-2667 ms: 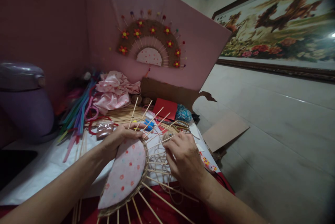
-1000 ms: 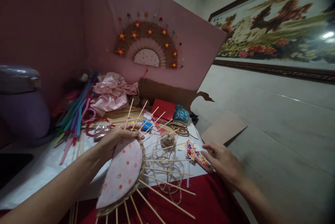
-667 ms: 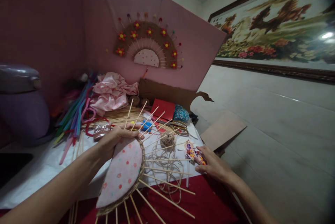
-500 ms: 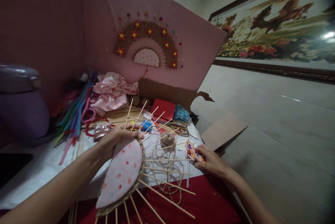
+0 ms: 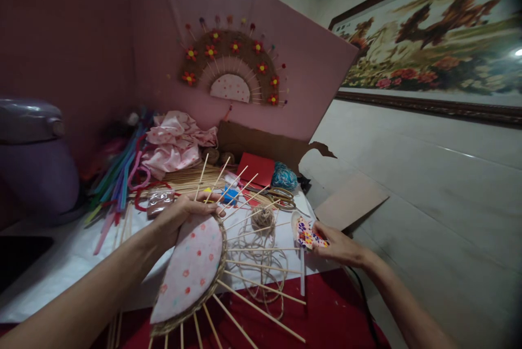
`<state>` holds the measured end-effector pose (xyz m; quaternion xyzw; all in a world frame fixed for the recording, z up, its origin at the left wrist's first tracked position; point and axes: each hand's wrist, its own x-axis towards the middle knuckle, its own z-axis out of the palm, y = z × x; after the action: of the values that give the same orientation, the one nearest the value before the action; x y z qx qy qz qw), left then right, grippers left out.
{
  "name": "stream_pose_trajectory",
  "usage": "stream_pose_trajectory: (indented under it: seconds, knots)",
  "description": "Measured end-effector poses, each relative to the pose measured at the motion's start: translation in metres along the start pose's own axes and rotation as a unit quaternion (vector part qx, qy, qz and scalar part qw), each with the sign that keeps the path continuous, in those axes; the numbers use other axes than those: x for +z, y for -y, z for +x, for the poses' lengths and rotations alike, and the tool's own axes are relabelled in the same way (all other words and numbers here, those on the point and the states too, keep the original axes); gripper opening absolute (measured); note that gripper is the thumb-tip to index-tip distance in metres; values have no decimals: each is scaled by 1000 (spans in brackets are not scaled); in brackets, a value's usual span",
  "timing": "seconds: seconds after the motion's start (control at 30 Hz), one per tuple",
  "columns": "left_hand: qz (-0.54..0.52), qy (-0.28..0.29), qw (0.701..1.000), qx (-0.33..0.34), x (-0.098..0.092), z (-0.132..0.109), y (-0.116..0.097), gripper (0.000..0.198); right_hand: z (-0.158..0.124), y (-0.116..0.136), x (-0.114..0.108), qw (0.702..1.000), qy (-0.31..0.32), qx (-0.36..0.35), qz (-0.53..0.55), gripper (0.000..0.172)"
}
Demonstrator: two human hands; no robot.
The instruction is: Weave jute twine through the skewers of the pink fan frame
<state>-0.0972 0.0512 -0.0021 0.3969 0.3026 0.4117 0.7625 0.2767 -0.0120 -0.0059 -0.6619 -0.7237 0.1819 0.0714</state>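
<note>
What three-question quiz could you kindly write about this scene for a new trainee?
1. True or false: the left hand holds the spotted half circle, which has sticks fanning out from its curved edge.
2. What does the right hand hold? (a) scissors, (b) flowered tool, (c) ball of twine.
3. Fill in the colour: the card beside the blue yarn is ____.

Key: 1. True. 2. b. 3. Red.

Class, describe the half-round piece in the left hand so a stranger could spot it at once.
Find the large pink panel. Below it, the left hand holds a pale, red-spotted half-round piece. Its sticks spread bare, unlike the fan on the panel, whose sticks carry a brown flowered band.
</note>
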Motion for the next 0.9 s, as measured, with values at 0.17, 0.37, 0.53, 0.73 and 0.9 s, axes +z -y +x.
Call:
stream_pose_trajectory:
  seconds: [0.17, 0.37, 0.53, 0.73, 0.9]
  knots:
    - [2, 4, 1000, -8, 2, -1, -2, 30, 3, 8, -7, 997, 47, -28, 61, 16]
    - [7, 5, 1000, -1, 2, -2, -1, 30, 4, 7, -11, 980, 83, -6, 181, 22]
    - [9, -2, 1000, -6, 3, -1, -2, 29, -3, -6, -3, 958, 39, 11, 285, 30]
    - [19, -9, 1000, -6, 2, -2, -1, 29, -16, -12, 3, 875, -70, 25, 478, 36]
    - [17, 0, 1000, -2, 0, 0, 2, 29, -32, 23, -8, 791, -129, -17, 597, 26]
